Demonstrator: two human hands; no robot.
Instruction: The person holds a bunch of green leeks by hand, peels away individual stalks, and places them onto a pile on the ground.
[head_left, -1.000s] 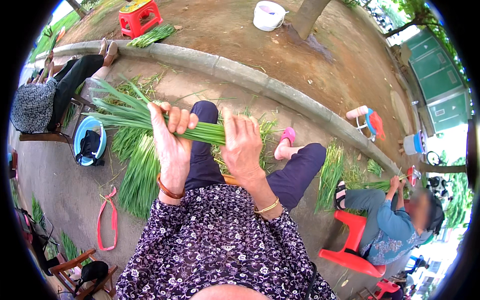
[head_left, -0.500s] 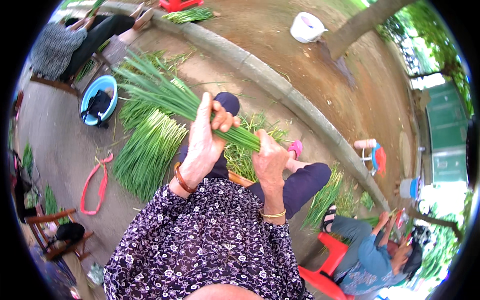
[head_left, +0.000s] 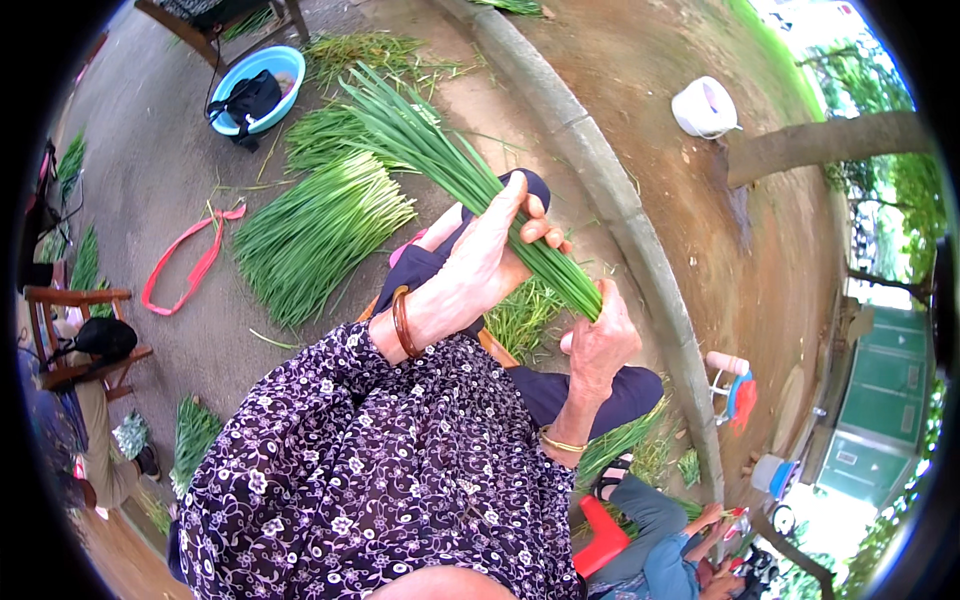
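My left hand (head_left: 490,255) is wrapped around the middle of a bunch of green chives (head_left: 440,145), its thumb along the stalks. The leaf ends fan out toward the upper left. My right hand (head_left: 602,345) is closed around the other end of the bunch, which its fingers partly hide. The bunch is held at a slant above my knees. A large pile of chives (head_left: 315,240) lies on the ground to the left, pale ends pointing to the upper right. Loose leaves (head_left: 525,320) lie below my hands.
A blue basin (head_left: 262,90) holding a black bag stands beyond the pile. A red strap loop (head_left: 185,260) lies on the pavement. A stone curb (head_left: 610,180) runs along the right. A person (head_left: 670,560) sits lower right near a red chair (head_left: 600,535); a wooden chair (head_left: 80,330) stands left.
My view has swung, so the surroundings sit differently in the picture. Both hands, still closed on the chives, appear farther right, and the bunch slants more steeply.
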